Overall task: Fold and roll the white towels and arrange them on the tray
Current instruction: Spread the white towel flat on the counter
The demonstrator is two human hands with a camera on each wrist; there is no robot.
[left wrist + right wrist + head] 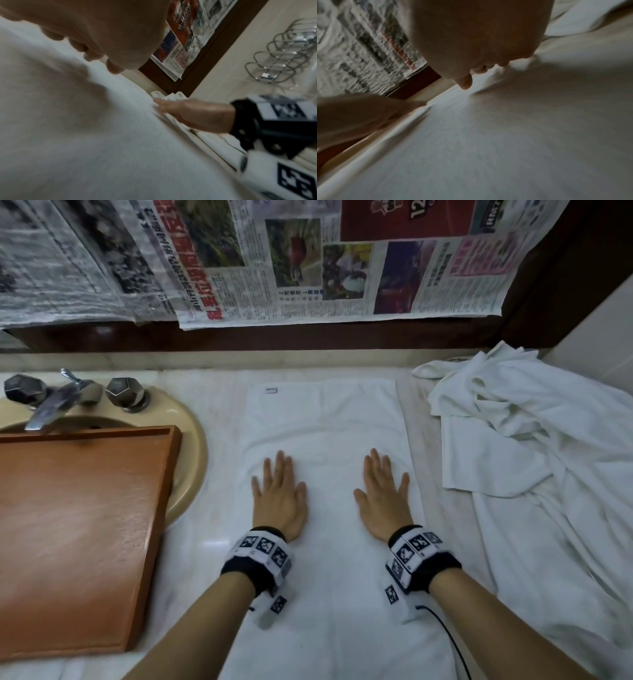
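Note:
A long white towel (325,419) lies flat on the counter, running from the back wall toward me. Both palms press on it side by side, fingers straight. My left hand (279,494) rests on its left half and my right hand (385,494) on its right half. In the left wrist view my left hand (106,40) hovers close over the towel (85,135), with my right hand (192,115) flat further off. The right wrist view shows my right hand (479,47) over the same cloth (505,135). An empty brown wooden tray (78,529) sits at the left, over the sink.
A crumpled heap of white towels (520,440) covers the counter at the right. A beige sink (191,446) with a chrome tap (51,405) lies behind the tray. Newspapers (274,261) hang on the back wall. A metal rack (283,54) is on the side wall.

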